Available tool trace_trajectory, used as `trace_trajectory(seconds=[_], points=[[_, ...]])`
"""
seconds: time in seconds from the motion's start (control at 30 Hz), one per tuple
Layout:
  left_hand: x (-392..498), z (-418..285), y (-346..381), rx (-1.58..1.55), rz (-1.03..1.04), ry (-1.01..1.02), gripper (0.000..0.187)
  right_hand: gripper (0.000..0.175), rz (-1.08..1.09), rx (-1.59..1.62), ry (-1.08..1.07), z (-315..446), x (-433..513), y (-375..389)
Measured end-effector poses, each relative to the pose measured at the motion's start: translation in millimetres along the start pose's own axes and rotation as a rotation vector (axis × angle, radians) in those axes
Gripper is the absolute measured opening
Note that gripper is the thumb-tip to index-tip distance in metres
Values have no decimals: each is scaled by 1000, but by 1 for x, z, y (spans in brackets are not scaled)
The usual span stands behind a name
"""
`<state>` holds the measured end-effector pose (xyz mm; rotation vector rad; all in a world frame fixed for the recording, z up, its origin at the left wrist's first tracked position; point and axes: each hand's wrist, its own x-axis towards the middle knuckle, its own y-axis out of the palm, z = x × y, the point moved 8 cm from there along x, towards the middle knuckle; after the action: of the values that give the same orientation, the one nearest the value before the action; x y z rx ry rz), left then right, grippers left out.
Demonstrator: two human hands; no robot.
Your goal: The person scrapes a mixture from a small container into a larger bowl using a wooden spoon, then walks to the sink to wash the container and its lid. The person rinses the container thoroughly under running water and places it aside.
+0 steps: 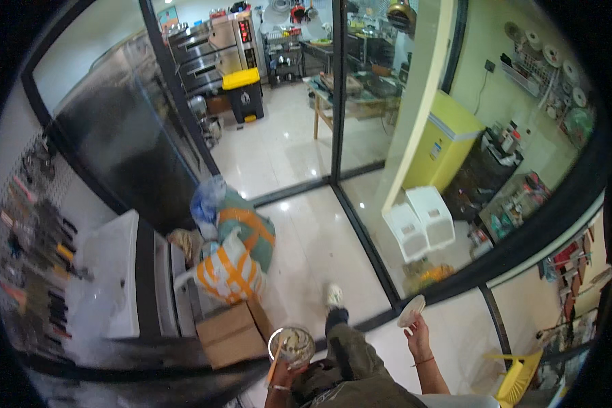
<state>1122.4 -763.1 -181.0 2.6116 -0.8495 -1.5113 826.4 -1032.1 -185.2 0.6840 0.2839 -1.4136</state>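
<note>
My left hand (287,373) holds a round metal bowl (312,352) from below, close to my left leg. Inside the bowl lies a pale, lumpy mixture (300,340), which I cannot identify. A wooden utensil (274,368) leans in it, its handle running down across the rim beside my left hand. Out to the right, my right hand (417,334) grips a thin, pale round disc (412,310), perhaps a lid, tilted up by its lower edge. The disc is apart from the bowl.
A cardboard box (232,334) and orange-taped bundles (229,275) lie on the left beside a white sink (109,275). Black-framed glass panels (367,245) bound a doorway ahead. White plastic bins (431,219) stand behind the glass; a yellow chair (520,377) is at lower right.
</note>
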Motion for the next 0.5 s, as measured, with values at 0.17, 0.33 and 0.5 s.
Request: trace_trajectory(seconds=[0.17,0.33,0.5], points=[[89,-148,73,-74,68,88,40,21,110,6,-193,92,148,174],[148,-244,111,-185,115,98,39,44,268,-331,-326,182,240,353],[263,-343,117,-320,55,45,43,36,652,-548,-508,234,293,521]])
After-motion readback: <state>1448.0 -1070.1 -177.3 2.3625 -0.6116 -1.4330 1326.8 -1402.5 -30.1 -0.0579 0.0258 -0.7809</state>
